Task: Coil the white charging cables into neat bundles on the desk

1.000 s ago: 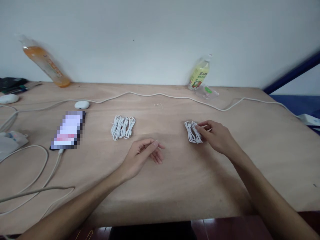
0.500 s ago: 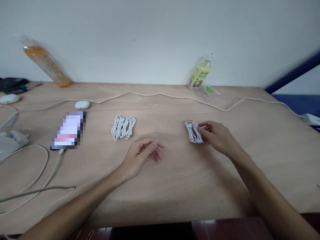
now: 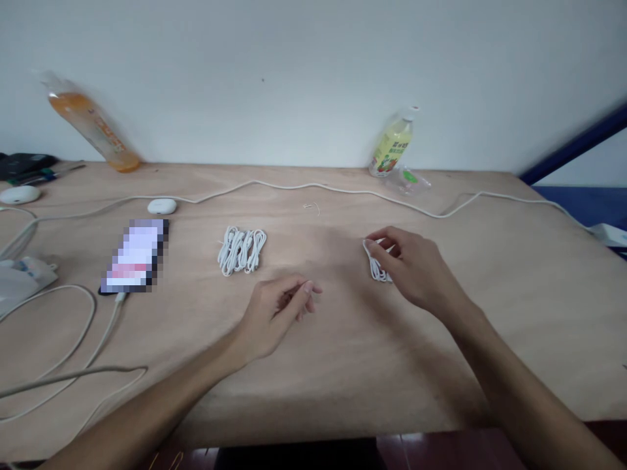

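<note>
**Hands at work among coiled cables**

Nearest you, your left hand [image 3: 274, 313] rests on the bare tabletop [image 3: 343, 365] at six o'clock, its fingers [image 3: 304, 290] loosely curled and narrow, holding nothing. At about two o'clock from it, your right hand [image 3: 409, 267] covers a white cable bundle [image 3: 375, 264], fingertips pinched on its coils; the bundle lies on the tabletop, half hidden under the hand. A second cable bundle [image 3: 241, 249] sits apart at eleven o'clock, with a phone [image 3: 134, 256] further to nine o'clock. Beyond them a long white cord [image 3: 294, 186] crosses the tabletop. At the far wall stand a yellow bottle [image 3: 392, 145] at one o'clock and an orange bottle [image 3: 93, 127] at ten.
</note>
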Demonstrator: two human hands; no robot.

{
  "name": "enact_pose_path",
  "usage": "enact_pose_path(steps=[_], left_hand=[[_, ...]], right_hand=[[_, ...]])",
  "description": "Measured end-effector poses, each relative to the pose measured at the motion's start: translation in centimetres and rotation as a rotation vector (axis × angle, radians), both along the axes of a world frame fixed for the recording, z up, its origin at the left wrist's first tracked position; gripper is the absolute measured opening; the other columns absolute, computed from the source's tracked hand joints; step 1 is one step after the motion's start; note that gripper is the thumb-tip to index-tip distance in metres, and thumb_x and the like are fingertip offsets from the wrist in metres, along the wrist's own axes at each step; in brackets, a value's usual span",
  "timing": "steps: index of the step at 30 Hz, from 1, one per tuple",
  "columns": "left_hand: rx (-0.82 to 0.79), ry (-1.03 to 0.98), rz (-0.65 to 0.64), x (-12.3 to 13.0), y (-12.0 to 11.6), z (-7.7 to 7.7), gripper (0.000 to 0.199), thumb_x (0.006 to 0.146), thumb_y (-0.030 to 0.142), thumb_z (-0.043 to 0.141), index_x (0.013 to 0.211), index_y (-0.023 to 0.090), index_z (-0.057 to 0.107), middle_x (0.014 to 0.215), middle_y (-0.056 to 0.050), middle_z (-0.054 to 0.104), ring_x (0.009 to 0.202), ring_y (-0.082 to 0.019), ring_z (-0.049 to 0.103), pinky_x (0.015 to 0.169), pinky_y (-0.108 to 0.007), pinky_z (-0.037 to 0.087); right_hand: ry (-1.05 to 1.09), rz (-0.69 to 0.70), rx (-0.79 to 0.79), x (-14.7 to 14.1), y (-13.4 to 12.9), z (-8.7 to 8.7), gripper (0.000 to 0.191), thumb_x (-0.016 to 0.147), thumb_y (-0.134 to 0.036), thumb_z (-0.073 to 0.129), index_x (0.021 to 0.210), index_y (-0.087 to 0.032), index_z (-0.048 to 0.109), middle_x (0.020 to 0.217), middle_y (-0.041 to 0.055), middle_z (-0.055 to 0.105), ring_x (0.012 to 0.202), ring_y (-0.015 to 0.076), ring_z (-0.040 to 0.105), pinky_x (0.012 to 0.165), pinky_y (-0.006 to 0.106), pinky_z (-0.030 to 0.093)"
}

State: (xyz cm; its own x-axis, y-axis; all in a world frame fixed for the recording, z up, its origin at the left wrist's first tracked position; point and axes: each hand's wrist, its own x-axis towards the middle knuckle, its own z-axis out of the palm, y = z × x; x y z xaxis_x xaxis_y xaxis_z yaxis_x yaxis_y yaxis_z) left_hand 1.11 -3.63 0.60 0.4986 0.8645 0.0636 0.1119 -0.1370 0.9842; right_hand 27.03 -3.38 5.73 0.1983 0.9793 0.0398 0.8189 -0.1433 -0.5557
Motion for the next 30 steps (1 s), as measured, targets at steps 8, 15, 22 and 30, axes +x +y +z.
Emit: enact_pose_path(steps=[8, 15, 22, 30], left_hand=[[0.72, 0.353, 0.293, -0.4, 0.6, -0.4, 0.029, 0.109, 0.026, 0.053, 0.086, 0.019, 0.07, 0.071, -0.001, 0.071, 0.064, -0.018, 0.06, 0.071, -0.034, 0.046], [0.994, 0.948, 0.627, -1.6, 2.8, -0.1, 0.015, 0.1, 0.023, 0.063, 0.103, 0.014, 0.074, 0.093, -0.017, 0.077, 0.091, -0.037, 0.066, 0.076, -0.045, 0.042], [0.908, 1.175, 0.534, -2.1, 3.6, 0.1, 0.024, 0.102, 0.021, 0.054, 0.11, 0.01, 0.074, 0.092, -0.021, 0.08, 0.096, -0.041, 0.067, 0.08, -0.048, 0.042], [0.815, 0.906, 0.436, -1.8, 3.5, -0.9, 0.013, 0.101, 0.02, 0.059, 0.108, 0.018, 0.07, 0.106, -0.015, 0.084, 0.104, -0.038, 0.07, 0.087, -0.047, 0.043]], right_hand=[[-0.083, 0.306, 0.013, -5.7, 0.0, -2.5, 0.015, 0.102, -0.024, 0.059, 0.098, -0.02, 0.073, 0.077, 0.0044, 0.077, 0.072, 0.0223, 0.07, 0.068, 0.031, 0.039], [-0.133, 0.437, 0.093, -8.0, -0.5, -5.9, 0.017, 0.106, -0.018, 0.055, 0.096, -0.019, 0.069, 0.082, 0.0069, 0.077, 0.071, 0.0211, 0.069, 0.067, 0.031, 0.037], [-0.09, 0.466, 0.173, -7.9, -0.8, -7.5, 0.013, 0.105, -0.02, 0.054, 0.099, -0.02, 0.066, 0.078, 0.0041, 0.075, 0.066, 0.0197, 0.064, 0.065, 0.03, 0.036], [-0.07, 0.452, 0.139, -7.9, -0.8, -7.4, 0.013, 0.105, -0.02, 0.054, 0.103, -0.02, 0.067, 0.083, 0.0063, 0.078, 0.071, 0.0219, 0.068, 0.067, 0.032, 0.038]])
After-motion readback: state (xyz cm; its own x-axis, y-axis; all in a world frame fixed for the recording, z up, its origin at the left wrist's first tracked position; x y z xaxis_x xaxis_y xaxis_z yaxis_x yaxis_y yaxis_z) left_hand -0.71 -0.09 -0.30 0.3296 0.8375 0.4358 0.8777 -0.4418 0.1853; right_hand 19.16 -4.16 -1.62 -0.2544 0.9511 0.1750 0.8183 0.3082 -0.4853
